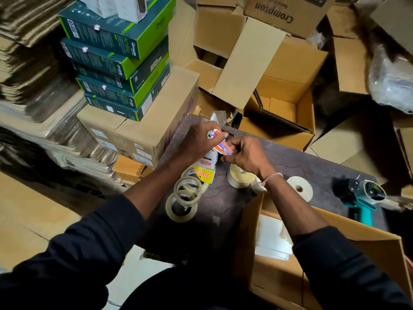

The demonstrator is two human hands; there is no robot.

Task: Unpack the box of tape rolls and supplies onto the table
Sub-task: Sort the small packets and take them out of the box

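Above the dark table (223, 211), my left hand (199, 139) grips a clear plastic packet (206, 168) with a yellow label and an orange-white item at its top. My right hand (245, 155) pinches an orange-purple item (223, 147) sticking out of the same packet. Clear tape rolls (185, 193) lie overlapped on the table at the left. Cream tape rolls sit behind my right wrist (238, 177) and further right (300, 187). The open cardboard box (357, 238) stands at the lower right with white sheets (271, 238) inside.
A teal and black tape dispenser (362, 198) lies on the table's right end. A stack of green boxes (118, 61) sits on a carton (138, 130) to the left. Open empty cartons (279, 104) crowd behind the table. Flattened cardboard is piled at far left (29, 74).
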